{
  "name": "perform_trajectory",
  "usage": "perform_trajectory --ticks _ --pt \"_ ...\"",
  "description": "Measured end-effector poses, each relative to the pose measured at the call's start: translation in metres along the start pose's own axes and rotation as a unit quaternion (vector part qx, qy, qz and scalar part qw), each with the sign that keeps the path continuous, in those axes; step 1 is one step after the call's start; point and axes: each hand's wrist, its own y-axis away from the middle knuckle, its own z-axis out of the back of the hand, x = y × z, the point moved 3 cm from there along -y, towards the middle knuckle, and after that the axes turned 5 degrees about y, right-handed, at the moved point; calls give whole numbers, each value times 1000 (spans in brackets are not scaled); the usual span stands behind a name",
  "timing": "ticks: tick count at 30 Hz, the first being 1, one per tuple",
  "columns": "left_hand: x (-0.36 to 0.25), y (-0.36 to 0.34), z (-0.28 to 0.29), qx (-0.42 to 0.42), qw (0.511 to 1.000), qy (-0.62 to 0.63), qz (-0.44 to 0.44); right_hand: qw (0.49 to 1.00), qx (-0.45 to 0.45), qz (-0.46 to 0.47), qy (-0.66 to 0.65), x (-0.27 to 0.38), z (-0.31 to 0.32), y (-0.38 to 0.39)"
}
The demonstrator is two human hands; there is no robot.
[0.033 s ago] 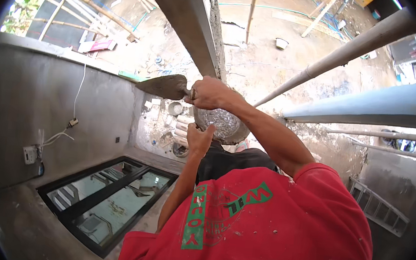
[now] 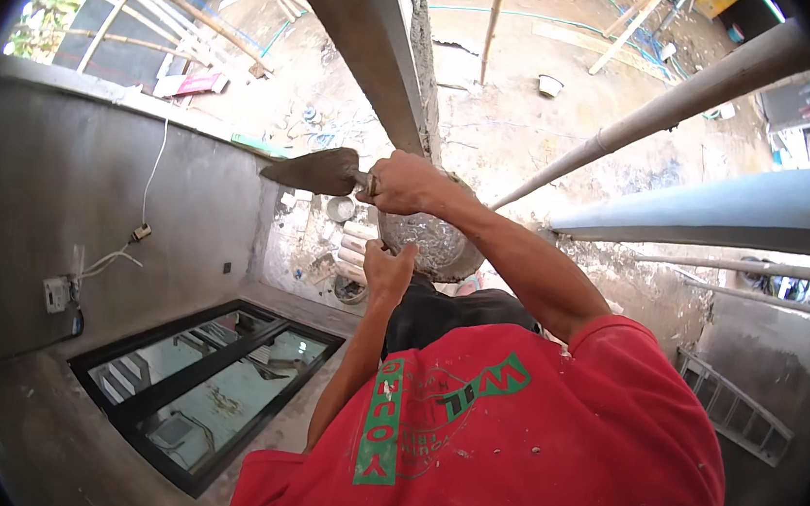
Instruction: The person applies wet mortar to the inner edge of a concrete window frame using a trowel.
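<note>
My right hand (image 2: 404, 183) is closed round the handle of a pointed trowel (image 2: 320, 171). Its grey, mortar-smeared blade points left, close to the edge of the grey wall. Below it, my left hand (image 2: 390, 261) grips the left rim of a round bucket (image 2: 468, 257) with the thumb on top. Wet grey mortar (image 2: 421, 235) shows inside the bucket, in front of my dark trousers. The right wrist and forearm cross over the bucket and hide part of its far side.
A grey post (image 2: 367, 44) stands just beyond my hands. Bamboo poles (image 2: 673, 103) and a thick bluish pipe (image 2: 712, 206) slant across the right. A dark-framed window (image 2: 207, 380) lies lower left, below a loose white cable (image 2: 154, 170). A ladder (image 2: 736, 407) leans at right.
The trowel's tip has dropped very slightly. Both hands keep the same grip, and the whole view has shifted a little.
</note>
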Motion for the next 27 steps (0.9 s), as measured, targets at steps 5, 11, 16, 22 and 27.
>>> perform_trajectory --ticks 5,11,16,22,27 --pt "14 24 5 -16 989 120 84 997 -56 51 -23 -13 -29 14" --pt "18 49 20 -18 972 212 96 986 35 -126 102 -73 -9 134" --pt "-11 55 26 84 951 278 106 957 75 -222 174 -107 -38 160" --pt "0 52 20 129 947 290 51 975 -11 -44 218 -68 -84 62" --pt "14 47 36 126 932 315 124 967 29 67 244 -25 -101 105"
